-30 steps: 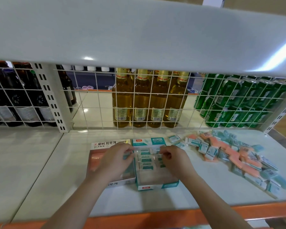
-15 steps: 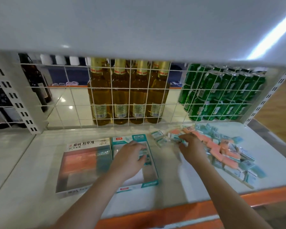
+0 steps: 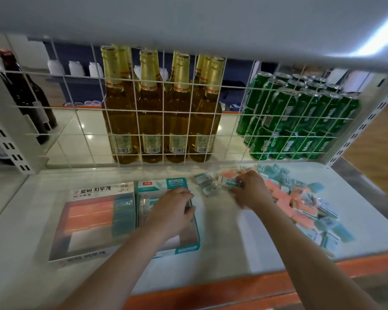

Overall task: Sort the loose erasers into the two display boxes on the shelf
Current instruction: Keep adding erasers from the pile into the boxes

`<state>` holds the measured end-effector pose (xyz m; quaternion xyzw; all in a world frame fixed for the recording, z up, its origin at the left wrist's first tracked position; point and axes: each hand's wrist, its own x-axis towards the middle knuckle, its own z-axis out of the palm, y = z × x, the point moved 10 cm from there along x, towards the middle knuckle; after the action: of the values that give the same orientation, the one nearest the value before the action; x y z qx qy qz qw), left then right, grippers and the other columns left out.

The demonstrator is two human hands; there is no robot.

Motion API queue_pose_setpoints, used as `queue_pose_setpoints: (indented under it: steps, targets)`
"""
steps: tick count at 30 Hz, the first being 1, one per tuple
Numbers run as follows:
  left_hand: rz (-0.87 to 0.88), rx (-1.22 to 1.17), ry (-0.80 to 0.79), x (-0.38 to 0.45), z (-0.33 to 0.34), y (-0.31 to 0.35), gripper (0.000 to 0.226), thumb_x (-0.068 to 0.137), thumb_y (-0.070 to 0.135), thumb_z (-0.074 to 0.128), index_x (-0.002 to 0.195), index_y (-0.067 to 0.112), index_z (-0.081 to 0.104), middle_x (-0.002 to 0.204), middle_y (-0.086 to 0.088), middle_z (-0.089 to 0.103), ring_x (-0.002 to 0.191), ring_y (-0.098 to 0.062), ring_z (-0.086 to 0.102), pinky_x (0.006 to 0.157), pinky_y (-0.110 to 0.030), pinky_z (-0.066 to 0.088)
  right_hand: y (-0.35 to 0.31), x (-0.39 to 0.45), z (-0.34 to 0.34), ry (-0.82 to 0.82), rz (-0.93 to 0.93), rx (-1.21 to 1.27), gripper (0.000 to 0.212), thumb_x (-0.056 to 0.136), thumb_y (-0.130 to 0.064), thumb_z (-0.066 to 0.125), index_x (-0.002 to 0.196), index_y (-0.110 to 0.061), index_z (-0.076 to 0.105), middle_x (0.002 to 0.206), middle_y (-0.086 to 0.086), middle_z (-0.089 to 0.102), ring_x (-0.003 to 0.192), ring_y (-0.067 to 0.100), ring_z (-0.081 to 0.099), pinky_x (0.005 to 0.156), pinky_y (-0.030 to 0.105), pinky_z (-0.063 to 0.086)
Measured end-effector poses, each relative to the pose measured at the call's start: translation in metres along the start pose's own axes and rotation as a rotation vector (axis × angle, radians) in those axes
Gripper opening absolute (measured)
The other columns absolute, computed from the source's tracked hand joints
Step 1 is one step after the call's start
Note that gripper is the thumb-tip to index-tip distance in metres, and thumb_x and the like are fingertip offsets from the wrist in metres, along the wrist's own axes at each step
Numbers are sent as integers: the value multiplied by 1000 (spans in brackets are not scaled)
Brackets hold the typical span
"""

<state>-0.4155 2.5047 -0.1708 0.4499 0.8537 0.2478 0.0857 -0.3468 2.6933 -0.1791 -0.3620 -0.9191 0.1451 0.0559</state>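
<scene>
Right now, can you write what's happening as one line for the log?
left hand: resting in teal display box | right hand: gripping eraser at loose pile | pink display box: partly filled

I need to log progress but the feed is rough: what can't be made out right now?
Head view only:
- Right hand: motion blur hides whether its grip has closed on an eraser from the loose pile.
- Teal box: the left hand covers its contents, so no count.
- Pink box: blur and glare; rows inside uncountable.
- Eraser labels: too small.
</scene>
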Motion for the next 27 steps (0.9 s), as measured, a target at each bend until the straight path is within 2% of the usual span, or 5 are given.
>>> queue_pose_setpoints:
  steps: [5, 10, 16, 22, 27]
  targets:
    - [-35, -56, 1, 0, 1, -5, 41, 94, 33, 48, 134, 23, 46, 139, 6, 45, 126, -10, 42, 104, -26, 35, -1, 3, -1, 27, 1, 11, 18, 83, -27, 61, 92, -12, 67, 100, 5, 48, 90, 20, 49, 86, 31, 45]
    - [-86, -130, 23, 1, -3, -13, 42, 93, 30, 50, 134, 23, 46, 137, 4, 47, 124, -13, 43, 102, -30, 39, -4, -8, -4, 73, -13, 173, 15, 83, -27, 64, 89, -14, 61, 89, 2, 60, 73, 16, 57, 58, 23, 44]
    - [-145, -321, 117, -1, -15, -21, 35, 92, 25, 53, 128, 22, 51, 120, 7, 56, 107, -6, 51, 82, -17, 36, -28, -36, -15, 136, -202, 362, 24, 80, -16, 68, 104, -12, 62, 90, -4, 59, 83, 15, 56, 74, 27, 49]
    - [-176, -511, 156, -6, -20, -20, 33, 93, 22, 52, 126, 21, 52, 94, 18, 55, 84, 8, 49, 65, -4, 35, -55, -65, -19, 153, -330, 467, 29, 78, -11, 71, 106, -10, 64, 86, -6, 58, 81, 11, 56, 76, 13, 45]
    - [-167, -551, 160, -14, -22, -19, 27, 92, 18, 53, 119, 23, 56, 95, 11, 61, 81, 10, 49, 62, -2, 40, -69, -82, -25, 177, -381, 479, 28, 78, -9, 71, 105, -10, 65, 86, -10, 56, 80, 10, 56, 76, 10, 43]
